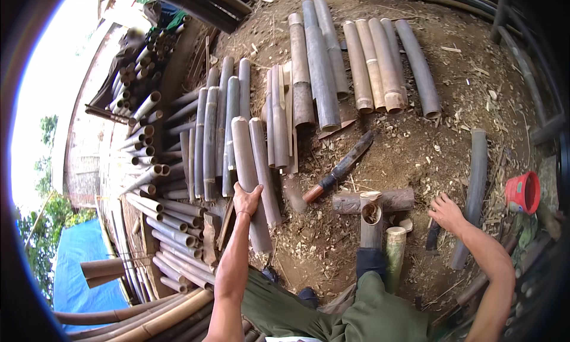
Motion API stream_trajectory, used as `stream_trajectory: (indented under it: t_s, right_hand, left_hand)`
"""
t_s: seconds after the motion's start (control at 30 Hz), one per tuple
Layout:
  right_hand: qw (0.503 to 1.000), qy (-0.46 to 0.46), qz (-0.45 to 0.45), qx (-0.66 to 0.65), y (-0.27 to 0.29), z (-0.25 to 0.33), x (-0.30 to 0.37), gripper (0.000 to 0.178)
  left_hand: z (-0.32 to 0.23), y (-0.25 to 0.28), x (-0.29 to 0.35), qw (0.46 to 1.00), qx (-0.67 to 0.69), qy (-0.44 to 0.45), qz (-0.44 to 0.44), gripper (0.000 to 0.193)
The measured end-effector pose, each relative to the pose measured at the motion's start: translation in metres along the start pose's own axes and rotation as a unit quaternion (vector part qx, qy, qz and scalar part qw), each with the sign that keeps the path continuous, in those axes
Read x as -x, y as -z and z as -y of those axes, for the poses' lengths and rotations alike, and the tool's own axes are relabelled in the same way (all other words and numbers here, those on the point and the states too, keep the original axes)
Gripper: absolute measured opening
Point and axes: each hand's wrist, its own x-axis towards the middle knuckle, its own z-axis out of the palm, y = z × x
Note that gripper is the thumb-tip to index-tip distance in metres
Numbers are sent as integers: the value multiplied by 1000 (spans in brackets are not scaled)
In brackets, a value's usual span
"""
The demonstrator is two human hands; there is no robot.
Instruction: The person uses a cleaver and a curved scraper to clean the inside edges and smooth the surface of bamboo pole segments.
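My left hand [247,200] is wrapped round a thick grey-brown bamboo tube [243,155], thumb on its right side. Close along its right lies a second, slimmer bamboo tube [265,172]. My right hand [446,213] is apart from it over the dirt at the right, empty, its fingers loosely bent and a little apart. Just below those fingers is a short dark object [433,235] whose kind I cannot make out. Beyond my right hand a long dark bamboo tube [477,175] lies on the ground. A dark, long tool with a reddish-brown end [338,169] rests in the middle.
Between my legs an open-ended bamboo tube [371,223] leans on a short log [395,200], beside a greenish tube [395,253]. Cut tubes [320,62] lie in rows ahead. Stacked bamboo [172,223] fills the left; a red bucket [522,193] is at the right. Chips litter the dirt.
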Motion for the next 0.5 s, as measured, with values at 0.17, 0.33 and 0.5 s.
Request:
stream_trajectory:
  t_s: [0.17, 0.33, 0.5]
  right_hand:
    - [993, 83, 84, -27, 24, -17, -10, 24]
    - [965, -106, 179, -159, 34, -33, 44, 34]
    - [807, -308, -13, -504, 133, -14, 105, 50]
  left_hand:
    - [52, -30, -18, 995, -66, -37, -61, 84]
    - [24, -64, -1, 979, 3, -155, -136, 39]
    - [-67, -56, 163, 840, 269, -20, 471, 31]
